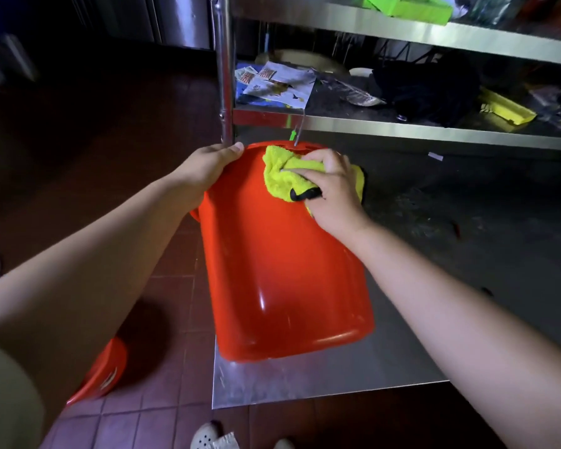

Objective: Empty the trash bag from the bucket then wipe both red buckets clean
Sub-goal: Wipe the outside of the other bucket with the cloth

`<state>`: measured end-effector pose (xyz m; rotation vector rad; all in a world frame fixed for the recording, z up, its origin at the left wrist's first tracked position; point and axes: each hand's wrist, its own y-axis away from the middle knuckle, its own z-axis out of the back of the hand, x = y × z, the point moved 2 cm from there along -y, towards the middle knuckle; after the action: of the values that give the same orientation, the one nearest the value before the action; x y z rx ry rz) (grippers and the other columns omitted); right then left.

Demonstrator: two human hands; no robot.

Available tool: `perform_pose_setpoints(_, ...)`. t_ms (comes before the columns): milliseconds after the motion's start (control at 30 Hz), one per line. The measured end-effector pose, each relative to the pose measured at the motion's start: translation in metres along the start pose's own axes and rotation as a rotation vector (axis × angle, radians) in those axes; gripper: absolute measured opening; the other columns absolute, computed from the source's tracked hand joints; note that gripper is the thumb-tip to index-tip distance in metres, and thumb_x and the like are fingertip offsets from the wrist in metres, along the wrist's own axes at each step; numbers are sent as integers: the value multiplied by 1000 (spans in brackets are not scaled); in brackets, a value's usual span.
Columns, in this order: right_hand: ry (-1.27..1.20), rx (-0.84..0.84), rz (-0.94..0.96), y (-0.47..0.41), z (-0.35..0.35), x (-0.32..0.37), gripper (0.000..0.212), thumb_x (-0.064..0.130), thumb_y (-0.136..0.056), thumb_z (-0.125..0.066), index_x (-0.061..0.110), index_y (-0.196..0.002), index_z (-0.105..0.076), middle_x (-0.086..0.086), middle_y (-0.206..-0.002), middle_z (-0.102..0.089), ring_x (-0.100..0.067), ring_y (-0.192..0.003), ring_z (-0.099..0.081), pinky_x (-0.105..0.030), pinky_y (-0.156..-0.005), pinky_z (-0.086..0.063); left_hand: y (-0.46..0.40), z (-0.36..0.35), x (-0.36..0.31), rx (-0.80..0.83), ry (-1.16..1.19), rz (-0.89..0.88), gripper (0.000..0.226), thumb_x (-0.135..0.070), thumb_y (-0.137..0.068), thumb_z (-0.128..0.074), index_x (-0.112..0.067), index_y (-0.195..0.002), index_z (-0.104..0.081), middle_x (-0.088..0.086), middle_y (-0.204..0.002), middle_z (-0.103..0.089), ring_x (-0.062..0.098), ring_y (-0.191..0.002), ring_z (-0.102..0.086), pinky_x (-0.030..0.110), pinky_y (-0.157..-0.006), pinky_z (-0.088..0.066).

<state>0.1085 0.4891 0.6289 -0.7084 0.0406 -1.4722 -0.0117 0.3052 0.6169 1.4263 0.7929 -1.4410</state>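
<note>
The red bucket lies tilted on the steel surface, its outer wall turned up toward the camera and one end reaching past the left edge of the surface. Its plastic is bright orange-red, smooth and glossy, with a white streak of reflected light low on the wall and a rounded edge at the near end. The far end sits close to the metal post of the shelf rack.

The left hand holds the far left edge of the bucket, the fingers closed around the rim and the thumb lying on top. The right hand presses a yellow cloth with a black border against the upper part of the bucket wall; its fingers are curled and bunch the cloth under them.

A second red bucket stands on the tiled floor, to the lower left of the first bucket, mostly hidden by the left arm. Behind the bucket, the lower shelf carries papers and a dark bag.
</note>
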Motion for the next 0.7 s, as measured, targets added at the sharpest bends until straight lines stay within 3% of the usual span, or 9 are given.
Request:
perform_pose_setpoints(100,6,35,66,40,6,18,48,-1,-70,-62,29,-107,-71,-5,-112,-55,-30,-103,-46,-34,-90,-31,7,4,1,-36,-13,-5,24,-41,-88,-59,-21,-100,-66,3,-101,-68,18,-96,-64,34,-90,-49)
perform_pose_setpoints(267,-52,144,222,129,21,34,41,10,-76,-69,34,-110,-69,-2,-115,-51,-22,-108,-43,-37,-90,-33,14,17,6,-21,-39,-24,25,-41,-91,-54,-20,-83,-64,1,-78,-62,15,-68,-59,26,-59,-47)
perform_pose_setpoints(400,-80,183,252,159,27,37,34,21,-84,-55,36,-112,-68,5,-116,-46,-17,-111,-39,-39,-91,-34,17,19,7,-24,-22,-3,21,-36,-91,-55,-18,-85,-64,5,-81,-61,19,-74,-57,25,-60,-47)
perform_pose_setpoints(467,-68,178,261,156,28,40,33,20,-83,-61,36,-110,-69,7,-116,-45,-18,-111,-39,-41,-90,-37,15,17,0,-84,-41,-24,10,-27,-88,-59,-20,-83,-63,1,-82,-61,16,-78,-57,17,-59,-48)
perform_pose_setpoints(500,-60,175,273,154,26,43,32,20,-82,-65,36,-109,-69,7,-116,-45,-19,-110,-40,-43,-88,-38,12,19,-6,-160,-108,-65,9,-24,-83,-63,-18,-89,-63,2,-88,-62,17,-84,-56,16,-66,-48)
perform_pose_setpoints(533,-56,171,289,152,25,47,31,20,-80,-68,35,-108,-70,6,-116,-46,-20,-109,-41,-44,-86,-39,8,22,-15,-260,-248,-150,23,-23,-76,-65,-14,-98,-62,5,-96,-62,20,-91,-55,22,-76,-47)
perform_pose_setpoints(600,-55,188,326,148,20,56,33,19,-76,-70,34,-105,-70,6,-116,-47,-22,-107,-43,-45,-83,-39,4,19,-42,-396,-644,-450,41,-26,-70,-60,-10,-108,-59,12,-106,-60,30,-102,-52,35,-89,-37)
perform_pose_setpoints(633,-51,207,346,147,18,62,34,21,-75,-70,35,-106,-70,7,-117,-47,-22,-107,-42,-45,-83,-39,2,11,-55,-372,-783,-613,44,-29,-71,-56,-10,-110,-59,15,-107,-60,34,-105,-51,37,-90,-34)
perform_pose_setpoints(700,-33,256,373,141,14,70,39,26,-72,-70,38,-109,-67,6,-119,-51,-22,-107,-40,-42,-82,-38,-5,-9,-66,-174,-975,-741,42,-35,-79,-47,-13,-111,-63,14,-111,-62,35,-111,-48,38,-94,-35)
